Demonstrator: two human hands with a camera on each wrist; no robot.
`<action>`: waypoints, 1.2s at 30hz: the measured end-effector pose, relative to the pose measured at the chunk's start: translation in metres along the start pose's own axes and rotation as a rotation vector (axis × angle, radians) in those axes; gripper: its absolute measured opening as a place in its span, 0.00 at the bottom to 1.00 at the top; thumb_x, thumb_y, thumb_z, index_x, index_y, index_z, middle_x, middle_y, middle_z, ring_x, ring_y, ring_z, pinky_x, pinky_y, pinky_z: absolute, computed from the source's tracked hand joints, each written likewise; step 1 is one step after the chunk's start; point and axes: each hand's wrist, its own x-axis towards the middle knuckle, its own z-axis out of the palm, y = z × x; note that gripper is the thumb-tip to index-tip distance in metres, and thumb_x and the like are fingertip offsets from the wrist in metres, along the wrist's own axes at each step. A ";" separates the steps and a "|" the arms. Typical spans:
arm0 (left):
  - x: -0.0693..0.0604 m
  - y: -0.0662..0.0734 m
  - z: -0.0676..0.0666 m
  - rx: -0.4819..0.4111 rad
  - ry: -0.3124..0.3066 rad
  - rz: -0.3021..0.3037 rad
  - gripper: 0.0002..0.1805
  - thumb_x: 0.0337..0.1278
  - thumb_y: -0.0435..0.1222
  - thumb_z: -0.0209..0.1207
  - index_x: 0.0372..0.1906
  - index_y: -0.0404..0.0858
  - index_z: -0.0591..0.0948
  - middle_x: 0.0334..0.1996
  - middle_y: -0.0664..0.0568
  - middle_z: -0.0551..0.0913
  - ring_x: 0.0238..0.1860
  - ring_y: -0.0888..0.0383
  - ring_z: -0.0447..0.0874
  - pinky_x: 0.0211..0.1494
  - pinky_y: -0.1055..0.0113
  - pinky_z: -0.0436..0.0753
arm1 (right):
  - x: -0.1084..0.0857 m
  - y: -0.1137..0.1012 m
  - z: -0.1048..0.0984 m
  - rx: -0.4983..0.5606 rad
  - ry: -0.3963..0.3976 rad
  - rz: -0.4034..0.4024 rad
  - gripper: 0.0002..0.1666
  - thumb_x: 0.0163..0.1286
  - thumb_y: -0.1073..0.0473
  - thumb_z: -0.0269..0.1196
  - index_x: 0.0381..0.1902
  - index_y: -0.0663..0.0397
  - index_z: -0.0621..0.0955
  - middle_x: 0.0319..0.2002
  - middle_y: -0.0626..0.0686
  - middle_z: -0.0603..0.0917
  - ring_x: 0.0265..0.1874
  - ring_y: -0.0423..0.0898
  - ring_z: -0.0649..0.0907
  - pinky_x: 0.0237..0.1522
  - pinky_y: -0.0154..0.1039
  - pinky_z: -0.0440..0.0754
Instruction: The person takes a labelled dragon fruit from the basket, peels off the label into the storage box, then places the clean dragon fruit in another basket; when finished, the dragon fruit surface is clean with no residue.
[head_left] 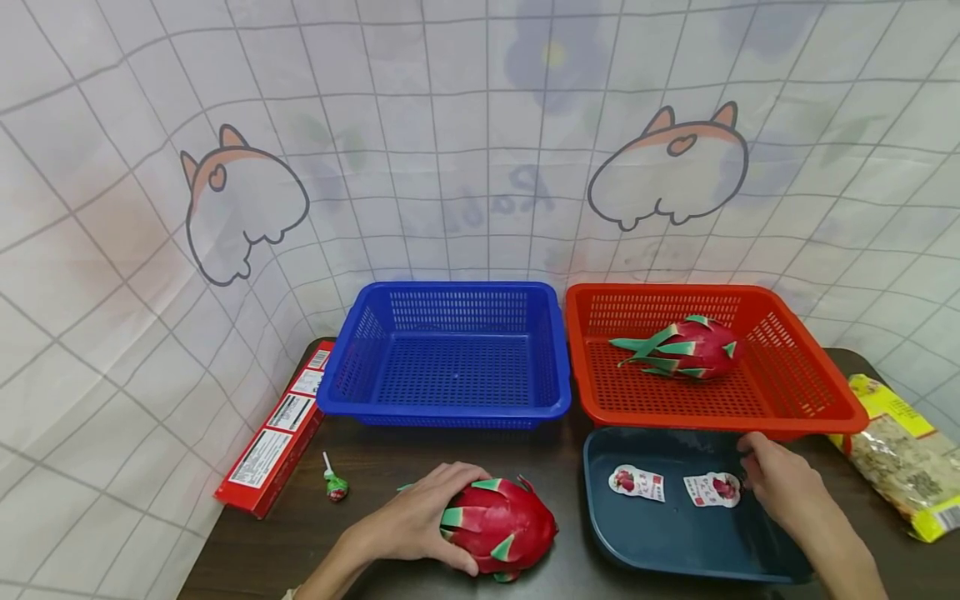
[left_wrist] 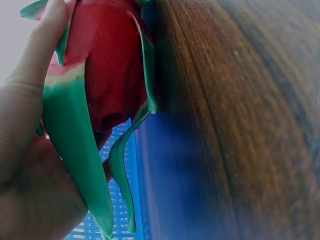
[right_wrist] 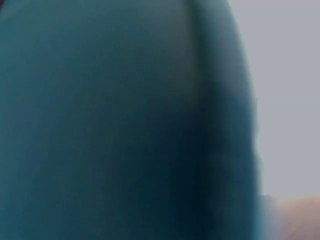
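My left hand grips a red dragon fruit on the dark table from its left side. In the left wrist view, the thumb lies along the fruit, and long green leaf tips trail beside the palm. My right hand is over the right side of a dark teal tray, fingers bent down near its far right part. Whatever those fingertips touch is hidden. Two small labels with dragon fruit pictures lie in the tray, the right one beside the right hand. The right wrist view is mostly blurred tray.
A blue basket stands behind the left hand. Beside it, a red basket contains another dragon fruit. At the left are a red box and a lollipop; a yellow-and-clear packet lies far right.
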 end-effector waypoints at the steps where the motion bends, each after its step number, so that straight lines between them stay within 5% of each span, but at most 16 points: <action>1: 0.000 0.000 0.000 0.001 0.001 0.001 0.46 0.39 0.63 0.69 0.66 0.65 0.62 0.62 0.64 0.69 0.60 0.61 0.67 0.50 0.67 0.81 | -0.001 0.000 -0.003 0.005 0.025 0.003 0.08 0.63 0.71 0.62 0.39 0.67 0.75 0.27 0.57 0.81 0.23 0.46 0.76 0.26 0.45 0.80; 6: 0.000 0.000 0.000 0.014 0.004 0.001 0.46 0.38 0.65 0.68 0.66 0.64 0.62 0.62 0.64 0.70 0.60 0.61 0.68 0.50 0.67 0.81 | -0.006 0.005 -0.016 0.083 0.137 0.006 0.08 0.66 0.64 0.63 0.39 0.65 0.79 0.25 0.52 0.82 0.20 0.40 0.76 0.23 0.33 0.75; 16: -0.001 -0.001 0.001 0.016 0.008 0.009 0.46 0.38 0.66 0.67 0.66 0.64 0.62 0.61 0.64 0.70 0.59 0.61 0.68 0.49 0.67 0.81 | -0.014 0.024 -0.029 0.215 0.486 0.104 0.12 0.68 0.64 0.61 0.44 0.70 0.77 0.29 0.69 0.83 0.15 0.16 0.68 0.17 0.20 0.68; 21: -0.001 -0.001 0.002 0.020 0.013 0.020 0.46 0.38 0.67 0.67 0.66 0.63 0.62 0.61 0.65 0.70 0.59 0.62 0.68 0.50 0.67 0.81 | -0.010 0.038 -0.033 0.239 0.657 0.184 0.15 0.63 0.68 0.63 0.47 0.72 0.77 0.31 0.70 0.82 0.21 0.09 0.61 0.23 0.12 0.62; 25: 0.000 -0.001 0.001 0.034 0.021 0.037 0.47 0.38 0.67 0.67 0.66 0.63 0.62 0.62 0.64 0.70 0.60 0.62 0.68 0.51 0.66 0.81 | -0.008 0.046 -0.033 0.261 0.694 0.292 0.20 0.64 0.65 0.63 0.52 0.72 0.76 0.41 0.69 0.80 0.28 0.11 0.57 0.31 0.09 0.56; 30: 0.000 -0.001 0.001 0.039 0.022 0.036 0.47 0.38 0.67 0.67 0.67 0.62 0.62 0.62 0.64 0.70 0.60 0.62 0.68 0.51 0.66 0.81 | -0.006 0.055 -0.032 0.277 0.611 0.365 0.30 0.65 0.60 0.62 0.62 0.70 0.71 0.56 0.71 0.76 0.38 0.19 0.61 0.31 0.12 0.52; 33: 0.000 -0.001 0.001 0.045 0.029 0.037 0.47 0.38 0.68 0.67 0.66 0.62 0.62 0.62 0.64 0.70 0.60 0.62 0.68 0.51 0.66 0.81 | -0.003 0.061 -0.032 0.304 0.569 0.330 0.35 0.66 0.58 0.62 0.66 0.71 0.67 0.60 0.73 0.72 0.49 0.43 0.73 0.32 0.13 0.53; 34: 0.000 -0.001 0.002 0.046 0.030 0.036 0.47 0.38 0.68 0.66 0.66 0.62 0.62 0.61 0.64 0.70 0.60 0.62 0.68 0.51 0.66 0.81 | -0.002 0.063 -0.031 0.321 0.560 0.314 0.37 0.66 0.57 0.61 0.67 0.71 0.65 0.62 0.73 0.70 0.50 0.44 0.73 0.33 0.13 0.54; 36: 0.000 -0.001 0.002 0.053 0.033 0.038 0.47 0.38 0.68 0.66 0.67 0.62 0.62 0.62 0.64 0.70 0.60 0.61 0.68 0.51 0.65 0.81 | -0.001 0.070 -0.029 0.351 0.529 0.283 0.40 0.68 0.54 0.60 0.70 0.70 0.62 0.65 0.74 0.67 0.56 0.64 0.70 0.36 0.14 0.56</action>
